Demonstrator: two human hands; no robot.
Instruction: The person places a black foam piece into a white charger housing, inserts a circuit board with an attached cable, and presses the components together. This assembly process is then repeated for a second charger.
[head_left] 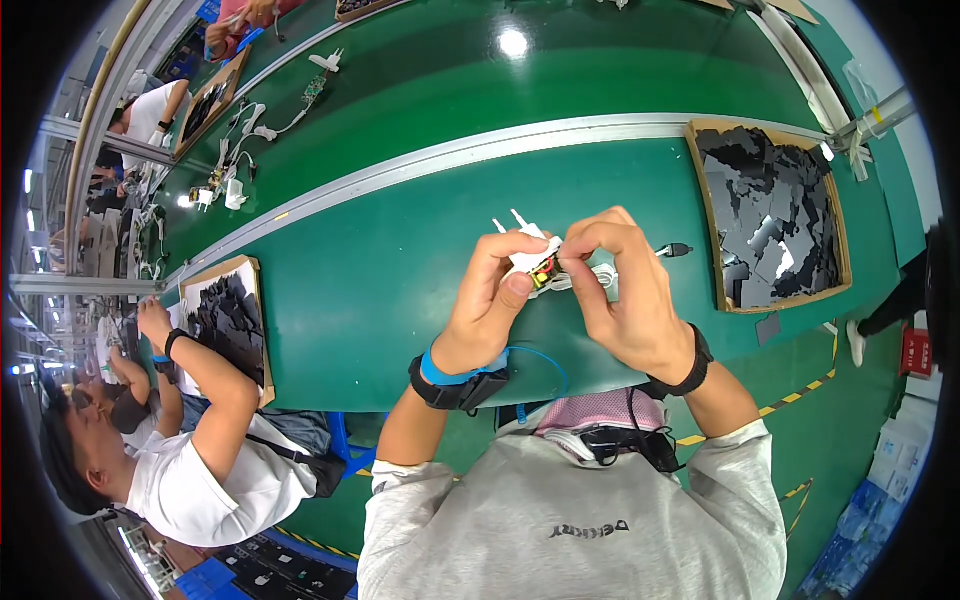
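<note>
My left hand grips a white power adapter between thumb and fingers, its two plug pins pointing up and away to the left. The adapter's casing stands open on one side, showing a circuit board with yellow and red parts. Close against that open side, my right hand is pinched, thumb to index finger; what lies between the fingertips is too small and hidden to make out. A white cable is bunched beneath my hands, and its dark connector rests on the green table to the right.
A cardboard tray of thin black sheets sits at the right, with one loose black piece beside it. Another such tray is at the left, near a co-worker. Beyond a metal rail lie adapters with cables.
</note>
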